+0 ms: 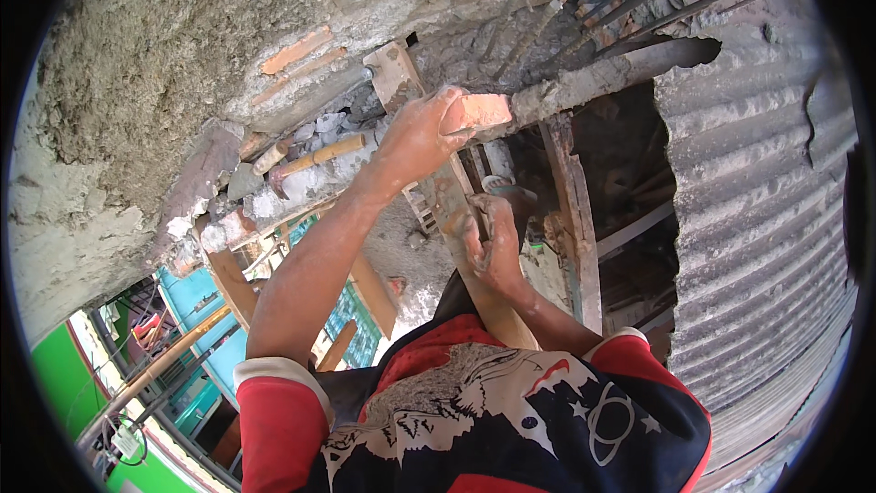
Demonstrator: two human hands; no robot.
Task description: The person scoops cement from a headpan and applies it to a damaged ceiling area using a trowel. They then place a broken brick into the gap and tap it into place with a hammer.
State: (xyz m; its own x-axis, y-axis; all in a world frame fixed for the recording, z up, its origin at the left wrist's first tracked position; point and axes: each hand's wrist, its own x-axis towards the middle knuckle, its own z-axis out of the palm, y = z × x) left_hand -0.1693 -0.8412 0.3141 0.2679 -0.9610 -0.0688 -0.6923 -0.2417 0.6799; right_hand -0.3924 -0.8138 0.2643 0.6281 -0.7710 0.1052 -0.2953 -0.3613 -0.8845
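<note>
Gripping a reddish brick piece (476,112) against the rough mortar wall (182,36), the left hand (422,132) presses it into a gap, while the right hand (493,242) closes around a mortar-caked wooden prop (447,192), apparently steadying it below.

A pale orange-pink brick piece (475,112), chipped and rough along its edges, sits gripped at its near end in the left hand (422,132), its long side lying roughly level and its far end butting against a mortar-caked ledge just below the rough concrete overhead. Below it, a weathered wooden plank (453,205), smeared with grey cement, runs steeply upward on a slant, its top end reaching the concrete beside the brick piece. The right hand (495,242), dusted with mortar, is wrapped around the plank partway along its length.
</note>
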